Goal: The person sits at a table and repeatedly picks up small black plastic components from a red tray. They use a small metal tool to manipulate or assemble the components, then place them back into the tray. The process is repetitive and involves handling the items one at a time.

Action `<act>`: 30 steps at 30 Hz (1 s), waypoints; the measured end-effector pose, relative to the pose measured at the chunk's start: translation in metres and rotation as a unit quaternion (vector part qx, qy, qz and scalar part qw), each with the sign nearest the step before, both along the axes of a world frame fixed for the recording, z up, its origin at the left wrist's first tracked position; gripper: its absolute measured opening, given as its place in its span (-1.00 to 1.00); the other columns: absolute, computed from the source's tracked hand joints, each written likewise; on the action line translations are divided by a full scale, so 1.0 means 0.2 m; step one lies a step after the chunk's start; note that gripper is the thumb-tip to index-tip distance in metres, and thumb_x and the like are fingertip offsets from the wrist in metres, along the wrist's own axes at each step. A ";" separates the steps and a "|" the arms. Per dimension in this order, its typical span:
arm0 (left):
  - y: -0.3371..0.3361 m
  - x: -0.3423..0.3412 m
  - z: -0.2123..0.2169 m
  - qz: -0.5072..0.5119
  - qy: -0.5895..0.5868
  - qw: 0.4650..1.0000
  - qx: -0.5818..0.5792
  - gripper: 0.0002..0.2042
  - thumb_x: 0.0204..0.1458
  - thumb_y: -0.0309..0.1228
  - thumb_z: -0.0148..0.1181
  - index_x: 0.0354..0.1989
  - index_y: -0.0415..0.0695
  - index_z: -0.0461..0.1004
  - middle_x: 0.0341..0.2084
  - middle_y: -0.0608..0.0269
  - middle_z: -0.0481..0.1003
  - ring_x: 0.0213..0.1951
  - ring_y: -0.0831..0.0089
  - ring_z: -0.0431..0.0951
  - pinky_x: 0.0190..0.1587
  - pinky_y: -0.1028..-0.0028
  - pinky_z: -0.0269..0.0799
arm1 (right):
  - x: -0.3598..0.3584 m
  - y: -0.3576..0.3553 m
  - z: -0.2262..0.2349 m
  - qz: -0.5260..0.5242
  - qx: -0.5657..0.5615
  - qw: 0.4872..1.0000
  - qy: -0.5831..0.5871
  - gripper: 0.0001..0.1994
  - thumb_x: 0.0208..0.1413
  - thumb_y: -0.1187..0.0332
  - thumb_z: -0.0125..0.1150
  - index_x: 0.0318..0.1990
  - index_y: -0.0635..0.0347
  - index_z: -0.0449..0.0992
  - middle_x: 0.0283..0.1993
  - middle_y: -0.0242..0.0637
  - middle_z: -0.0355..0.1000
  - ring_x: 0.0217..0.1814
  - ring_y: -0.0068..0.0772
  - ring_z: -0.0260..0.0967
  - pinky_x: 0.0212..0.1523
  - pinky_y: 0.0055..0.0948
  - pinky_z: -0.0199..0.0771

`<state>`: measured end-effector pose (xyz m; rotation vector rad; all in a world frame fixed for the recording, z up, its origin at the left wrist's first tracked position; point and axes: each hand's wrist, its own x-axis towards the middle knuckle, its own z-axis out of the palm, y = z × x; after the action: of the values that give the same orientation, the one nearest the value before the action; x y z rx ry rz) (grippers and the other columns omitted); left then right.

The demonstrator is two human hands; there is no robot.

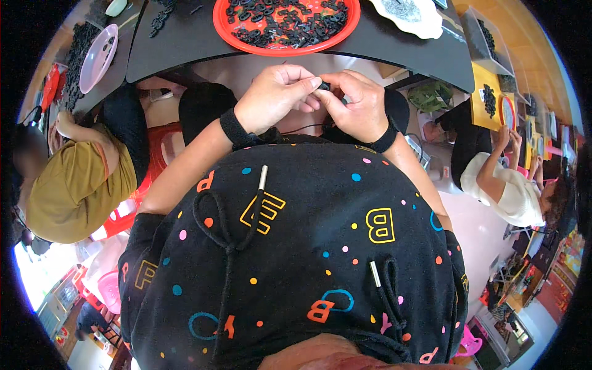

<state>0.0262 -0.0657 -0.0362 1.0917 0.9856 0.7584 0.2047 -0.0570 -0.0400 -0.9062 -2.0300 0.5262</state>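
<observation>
Both of my hands meet in front of my body, just short of the table's edge. A small black part [323, 86], perhaps rubber or plastic, is pinched between them; its exact kind is mostly hidden by the fingers. My left hand [280, 97] closes thumb and fingers at its left side. From the right, my right hand [357, 103] grips it between thumb and forefinger. Beyond them, a round red tray [287, 50] full of many similar black ring-like parts sits on the dark table [179, 49].
A scalloped white tray [433, 28] stands at the far right of the table. Left lie a pale pink dish [92, 71] and heaped black parts [79, 52]. People sit on both sides, one in an olive top [80, 185], another in white [499, 191] beside a yellow board [484, 114].
</observation>
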 end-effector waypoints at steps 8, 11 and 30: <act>0.00 0.00 0.00 0.015 -0.008 1.000 0.004 -0.78 0.16 -0.33 0.00 -0.25 -0.24 0.44 -0.43 0.29 0.49 -0.41 0.62 0.49 -0.33 0.64 0.42 | -0.01 0.00 -0.01 -0.007 -0.024 0.999 0.022 -0.79 -0.14 0.39 0.31 -0.30 0.22 0.52 -0.51 -0.25 0.41 -0.52 -0.39 0.40 -0.51 -0.49 0.41; 0.00 0.00 0.00 0.023 0.002 1.000 0.002 -0.79 0.15 -0.33 0.01 -0.24 -0.24 0.44 -0.42 0.29 0.49 -0.39 0.62 0.49 -0.34 0.64 0.43 | -0.01 0.01 -0.01 0.000 -0.026 0.999 0.036 -0.77 -0.15 0.40 0.33 -0.28 0.22 0.52 -0.50 -0.26 0.40 -0.53 -0.43 0.39 -0.52 -0.51 0.40; 0.00 -0.01 0.01 -0.008 0.006 1.000 -0.014 -0.79 0.14 -0.30 0.03 -0.28 -0.19 0.46 -0.42 0.32 0.50 -0.39 0.65 0.49 -0.33 0.66 0.43 | 0.00 -0.01 -0.01 -0.011 -0.019 1.000 0.009 -0.82 -0.16 0.41 0.31 -0.35 0.21 0.53 -0.54 -0.23 0.41 -0.56 -0.31 0.39 -0.54 -0.45 0.38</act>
<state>0.0248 -0.0653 -0.0341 1.0782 0.9939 0.7245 0.2046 -0.0588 -0.0410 -0.9418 -1.9984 0.5614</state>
